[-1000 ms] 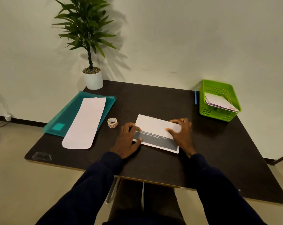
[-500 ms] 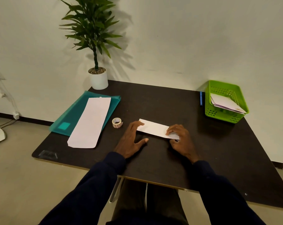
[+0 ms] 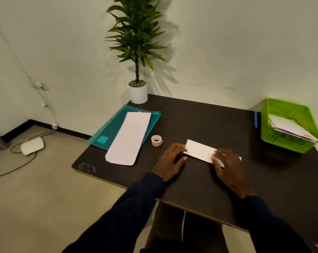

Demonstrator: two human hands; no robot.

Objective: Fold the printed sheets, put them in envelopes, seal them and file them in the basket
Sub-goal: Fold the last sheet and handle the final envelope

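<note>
Floor (image 3: 45,207) at the far left carries a white plug box (image 3: 32,145), well away from the fingers. On the dark counter (image 3: 200,115), a teal folder (image 3: 107,132) lies left of the left hand's fingers. A long white envelope (image 3: 129,137) lies on top of it, its near end running off the folder onto the counter. A potted plant (image 3: 138,92) stands at the far edge, beyond the folder. A small sticker roll (image 3: 156,140) sits just beyond the left fingertips and a little to their left, apart from them. The left hand (image 3: 170,161) lies flat, fingers relaxed and spread, their tips touching the left end of the folded sheet (image 3: 200,150), which lies flat on the counter between the two hands. The right hand (image 3: 227,167) rests on the sheet's right end, fingers (image 3: 218,156) lightly bent and pressing it down, gripping nothing. Well right of and beyond those fingers, a blue pen (image 3: 255,119) lies just beside a green basket (image 3: 286,143), which holds a stack of envelopes (image 3: 289,127)
</note>
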